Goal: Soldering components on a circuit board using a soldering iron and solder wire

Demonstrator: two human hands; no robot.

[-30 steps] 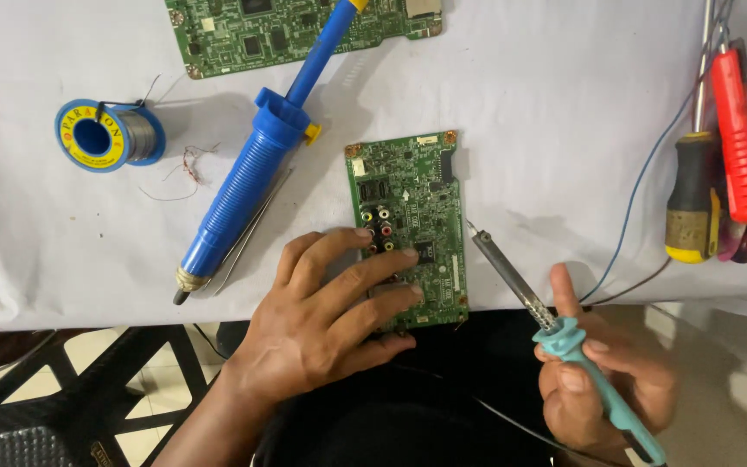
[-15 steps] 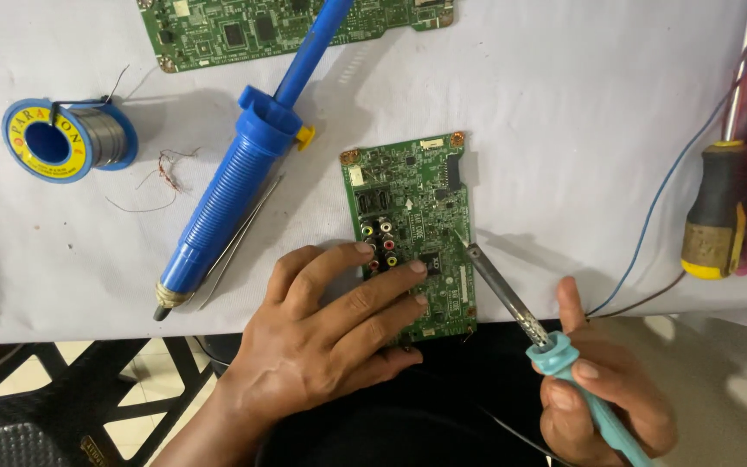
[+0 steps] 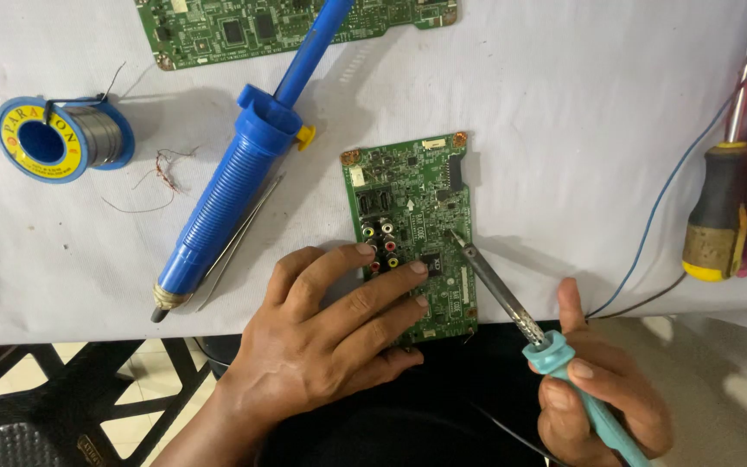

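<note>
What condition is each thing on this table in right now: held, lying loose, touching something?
small circuit board: flat on the white cloth, pinned down by the left hand.
soldering iron: held in the right hand, tip on the board.
blue desoldering pump: lying loose, unheld.
solder spool: on its side, wire end loose.
large circuit board: flat, untouched.
screwdrivers: lying at the cloth's right edge.

The small circuit board [image 3: 412, 233] is lying at the bench's [image 3: 564, 104] near edge, the desoldering pump [image 3: 226, 199] lying to its left and the screwdrivers [image 3: 737, 199] lying near the right edge.
</note>
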